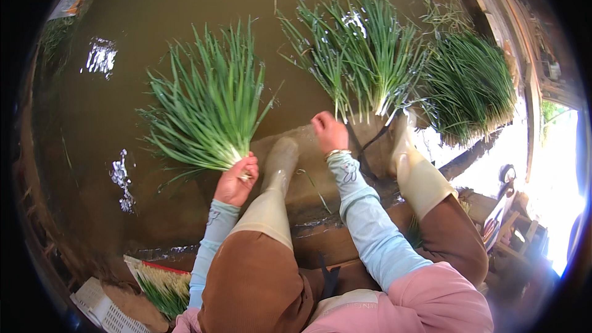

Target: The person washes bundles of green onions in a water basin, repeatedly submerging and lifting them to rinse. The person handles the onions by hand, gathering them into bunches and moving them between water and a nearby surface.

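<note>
My left hand [235,184] grips a bunch of green onions [210,101] by its white root ends. Its leaves fan out away from me over the muddy water. My right hand [331,132], with a bracelet at the wrist, has its fingers curled; whether anything is between them is hidden. Just beyond it, loose green onions [370,60] lie spread in the water, white ends towards me. These ends rest near a dark strap [360,148] on a submerged ledge.
A large heap of green onions [469,85] lies at the right by a wooden edge [532,101]. My rubber boots [261,212] stand in the brown water [134,115]. Behind my left arm are more onions in a bag [164,286] and a white plastic crate [108,307].
</note>
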### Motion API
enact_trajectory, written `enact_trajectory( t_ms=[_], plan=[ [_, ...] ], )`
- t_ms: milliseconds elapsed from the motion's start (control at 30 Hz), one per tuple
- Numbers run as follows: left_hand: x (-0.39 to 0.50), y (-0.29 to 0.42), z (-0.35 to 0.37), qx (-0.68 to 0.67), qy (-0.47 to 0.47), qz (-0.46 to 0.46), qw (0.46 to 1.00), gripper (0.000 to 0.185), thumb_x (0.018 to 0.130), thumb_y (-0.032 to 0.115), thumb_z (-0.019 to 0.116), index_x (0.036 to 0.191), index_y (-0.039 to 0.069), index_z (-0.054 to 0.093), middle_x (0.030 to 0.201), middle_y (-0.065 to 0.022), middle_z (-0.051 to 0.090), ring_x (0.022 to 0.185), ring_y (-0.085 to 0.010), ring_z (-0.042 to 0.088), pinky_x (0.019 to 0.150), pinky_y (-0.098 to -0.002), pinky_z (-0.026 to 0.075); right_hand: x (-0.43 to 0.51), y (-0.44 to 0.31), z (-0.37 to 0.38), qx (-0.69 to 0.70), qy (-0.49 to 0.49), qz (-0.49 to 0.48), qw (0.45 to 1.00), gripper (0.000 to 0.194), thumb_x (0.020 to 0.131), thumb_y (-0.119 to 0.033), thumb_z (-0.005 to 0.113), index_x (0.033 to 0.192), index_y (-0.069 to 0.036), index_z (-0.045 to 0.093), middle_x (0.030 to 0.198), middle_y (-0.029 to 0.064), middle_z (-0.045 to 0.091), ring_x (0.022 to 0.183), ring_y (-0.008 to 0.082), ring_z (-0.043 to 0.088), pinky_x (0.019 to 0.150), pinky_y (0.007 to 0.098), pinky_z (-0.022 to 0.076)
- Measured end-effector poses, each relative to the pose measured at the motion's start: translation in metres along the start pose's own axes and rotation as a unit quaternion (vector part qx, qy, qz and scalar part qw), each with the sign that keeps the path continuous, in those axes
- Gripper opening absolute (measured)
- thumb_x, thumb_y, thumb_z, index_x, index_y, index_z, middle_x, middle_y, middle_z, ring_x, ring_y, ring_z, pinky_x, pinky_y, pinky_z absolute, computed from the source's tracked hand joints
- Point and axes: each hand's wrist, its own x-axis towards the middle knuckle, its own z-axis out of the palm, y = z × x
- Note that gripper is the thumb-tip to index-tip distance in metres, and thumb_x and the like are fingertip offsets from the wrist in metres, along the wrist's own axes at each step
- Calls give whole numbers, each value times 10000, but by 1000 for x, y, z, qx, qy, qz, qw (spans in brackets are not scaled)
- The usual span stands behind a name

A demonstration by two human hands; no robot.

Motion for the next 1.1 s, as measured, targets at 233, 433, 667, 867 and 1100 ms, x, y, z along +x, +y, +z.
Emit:
enact_trajectory(
  t_ms=[233, 433, 667, 867, 1100],
  plan=[
    [-10, 19, 22, -86, -126, 73, 986, 242, 928, 43, 526, 1156, 9, 452, 949, -38, 480, 834, -107, 516, 777, -226, 507, 52, 20, -36, -48, 138, 20, 989, 182, 812, -222, 655, 905, -99, 559, 837, 79, 609, 747, 303, 608, 637, 420, 466],
    [-2, 5, 16, 23, -9, 45, 999, 224, 917, 56, 546, 1128, 4, 493, 976, -49, 538, 882, -139, 570, 844, -270, 532, 46, -10, -31, 4, 139, -8, 990, 196, 797, -216, 689, 826, -70, 562, 754, 93, 620, 667, 275, 611, 609, 372, 479],
    [12, -14, 26, 151, -3, 11, 988, 185, 915, 79, 539, 1067, -19, 577, 1121, -141, 616, 1058, -252, 590, 932, -347, 489, -23, -82, 23, 338, -17, 62, 939, 173, 845, -130, 680, 824, -14, 552, 676, 30, 569, 546, 75, 526, 492, 232, 436],
    [16, -14, 24, 171, 52, 35, 983, 156, 895, 78, 579, 1019, -13, 607, 936, -71, 640, 838, -155, 605, 750, -292, 511, -41, -98, 38, 99, 61, -131, 985, 166, 837, -171, 655, 864, -43, 552, 784, 104, 593, 623, 276, 572, 574, 350, 468],
    [23, 1, 4, 201, 47, 53, 977, 185, 909, 111, 572, 1029, -26, 604, 925, -69, 638, 825, -146, 599, 754, -281, 504, -60, -100, 7, 88, -95, -177, 976, 202, 877, -228, 600, 917, -39, 544, 837, 125, 594, 701, 306, 592, 604, 387, 474]
  ],
)
